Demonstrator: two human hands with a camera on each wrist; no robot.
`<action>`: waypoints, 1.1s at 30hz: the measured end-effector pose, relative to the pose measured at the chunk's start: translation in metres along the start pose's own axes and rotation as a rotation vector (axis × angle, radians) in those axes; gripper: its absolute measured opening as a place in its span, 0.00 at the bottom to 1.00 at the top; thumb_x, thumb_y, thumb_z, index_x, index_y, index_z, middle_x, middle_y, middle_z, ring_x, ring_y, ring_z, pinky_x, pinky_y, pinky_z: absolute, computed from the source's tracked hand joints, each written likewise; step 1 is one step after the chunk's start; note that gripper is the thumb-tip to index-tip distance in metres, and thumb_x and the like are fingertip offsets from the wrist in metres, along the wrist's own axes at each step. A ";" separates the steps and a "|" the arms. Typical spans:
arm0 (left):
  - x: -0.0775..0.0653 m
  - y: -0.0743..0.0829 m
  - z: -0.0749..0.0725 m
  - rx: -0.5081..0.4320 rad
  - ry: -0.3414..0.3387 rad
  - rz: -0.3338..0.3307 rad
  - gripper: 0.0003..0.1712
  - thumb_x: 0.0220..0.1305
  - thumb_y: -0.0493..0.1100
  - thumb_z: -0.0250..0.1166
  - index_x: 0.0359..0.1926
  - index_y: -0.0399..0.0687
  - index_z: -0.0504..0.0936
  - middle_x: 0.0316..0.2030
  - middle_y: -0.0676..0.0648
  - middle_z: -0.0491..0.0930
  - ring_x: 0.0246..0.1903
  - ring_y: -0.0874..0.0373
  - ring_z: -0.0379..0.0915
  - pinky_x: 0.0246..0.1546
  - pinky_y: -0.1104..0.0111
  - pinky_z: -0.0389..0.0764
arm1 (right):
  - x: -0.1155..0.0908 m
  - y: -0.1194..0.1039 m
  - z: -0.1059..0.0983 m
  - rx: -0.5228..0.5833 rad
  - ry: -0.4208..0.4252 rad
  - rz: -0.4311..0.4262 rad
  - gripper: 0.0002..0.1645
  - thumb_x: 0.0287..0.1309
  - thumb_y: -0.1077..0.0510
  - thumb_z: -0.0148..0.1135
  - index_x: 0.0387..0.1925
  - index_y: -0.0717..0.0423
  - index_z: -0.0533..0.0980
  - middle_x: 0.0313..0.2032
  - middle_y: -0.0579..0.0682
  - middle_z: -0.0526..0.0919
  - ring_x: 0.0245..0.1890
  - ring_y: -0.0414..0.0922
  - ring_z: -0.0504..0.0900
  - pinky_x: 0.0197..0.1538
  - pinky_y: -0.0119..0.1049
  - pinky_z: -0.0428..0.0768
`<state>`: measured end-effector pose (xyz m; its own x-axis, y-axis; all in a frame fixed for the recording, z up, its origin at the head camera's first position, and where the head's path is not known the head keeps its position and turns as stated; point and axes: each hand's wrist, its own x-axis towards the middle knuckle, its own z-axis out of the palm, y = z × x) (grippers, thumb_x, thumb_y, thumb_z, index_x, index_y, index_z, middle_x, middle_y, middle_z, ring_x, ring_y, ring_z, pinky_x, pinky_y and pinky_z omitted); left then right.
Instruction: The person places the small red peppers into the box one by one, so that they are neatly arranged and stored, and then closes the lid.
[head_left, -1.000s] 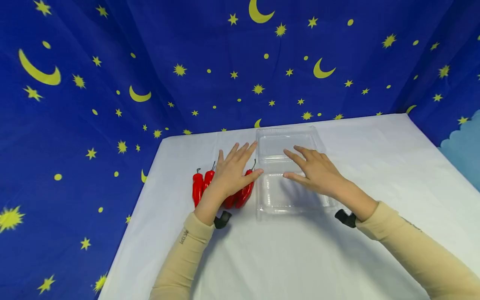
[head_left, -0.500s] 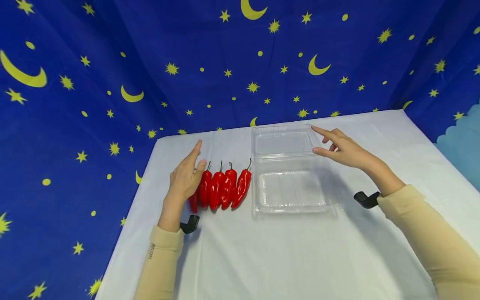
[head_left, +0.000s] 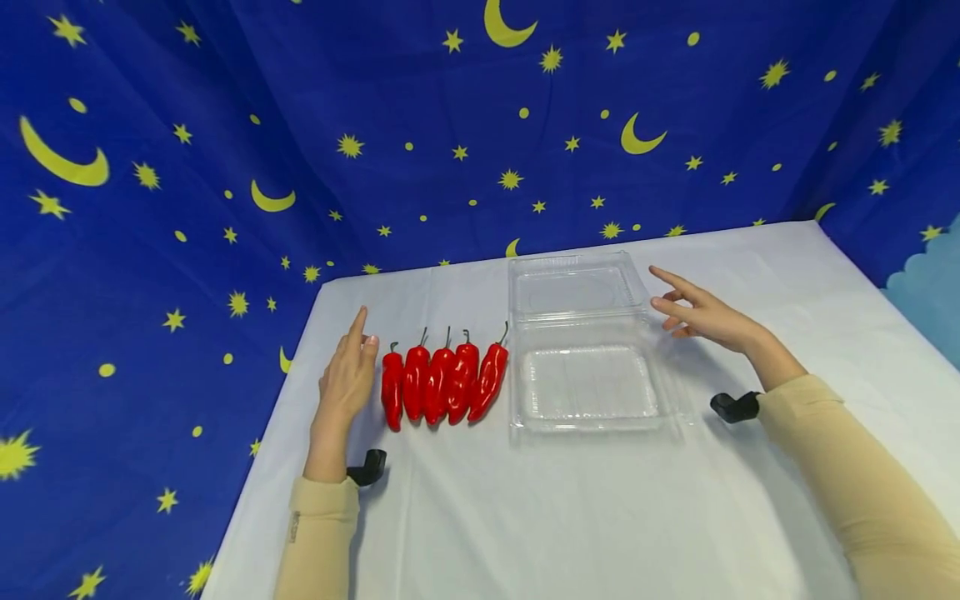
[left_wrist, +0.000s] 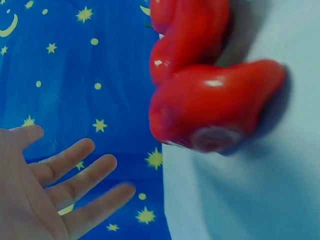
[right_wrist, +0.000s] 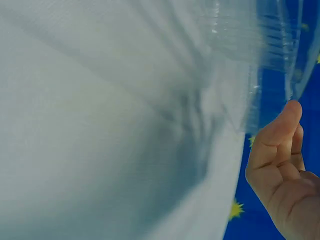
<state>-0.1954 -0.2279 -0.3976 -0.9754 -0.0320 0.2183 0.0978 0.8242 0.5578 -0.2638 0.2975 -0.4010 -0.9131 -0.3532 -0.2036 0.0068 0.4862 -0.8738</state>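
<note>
Several red peppers (head_left: 438,385) with dark stems lie side by side in a row, stems pointing to the back. My left hand (head_left: 348,375) is just left of the row, holding nothing; in the left wrist view its fingers (left_wrist: 82,187) are spread, apart from the nearest red pepper (left_wrist: 215,107). A clear plastic clamshell box (head_left: 588,429) lies unfolded to the right of the peppers, lid toward the back. Beside its right edge hovers my right hand (head_left: 708,317), index finger extended and the others loosely bent, gripping nothing. In the right wrist view, the thumb overlaps the clear plastic.
A white cloth (head_left: 570,517) covers the table. Blue curtains (head_left: 420,100) with yellow moons and stars hang behind and at the left, close to the table's edges. A light blue shape (head_left: 930,292) shows at the far right.
From over the peppers my left hand has moved left, uncovering the whole row. My right hand has moved right, from above the box to beside it. Peppers and box stay put.
</note>
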 end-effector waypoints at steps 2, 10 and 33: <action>-0.002 -0.005 0.001 0.009 -0.010 -0.023 0.35 0.71 0.65 0.32 0.74 0.62 0.45 0.55 0.35 0.68 0.43 0.37 0.71 0.38 0.42 0.70 | 0.001 0.005 0.001 0.026 -0.026 0.011 0.43 0.68 0.42 0.47 0.74 0.36 0.35 0.63 0.67 0.51 0.49 0.60 0.73 0.47 0.44 0.77; -0.001 -0.014 0.015 -0.003 -0.108 -0.104 0.34 0.71 0.63 0.31 0.75 0.61 0.44 0.51 0.36 0.65 0.29 0.47 0.71 0.30 0.56 0.72 | 0.002 0.024 0.003 0.156 -0.056 0.064 0.47 0.67 0.47 0.52 0.74 0.37 0.33 0.61 0.66 0.53 0.40 0.48 0.76 0.43 0.37 0.79; -0.004 -0.031 0.031 0.096 -0.259 -0.144 0.41 0.58 0.54 0.54 0.72 0.56 0.56 0.45 0.37 0.66 0.33 0.47 0.68 0.30 0.60 0.72 | 0.007 0.029 0.014 0.276 -0.090 0.044 0.47 0.68 0.52 0.53 0.74 0.39 0.35 0.57 0.65 0.56 0.31 0.40 0.76 0.35 0.34 0.78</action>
<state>-0.2010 -0.2353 -0.4404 -0.9970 -0.0170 -0.0759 -0.0519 0.8719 0.4869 -0.2644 0.2980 -0.4339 -0.8697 -0.4124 -0.2713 0.1671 0.2712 -0.9479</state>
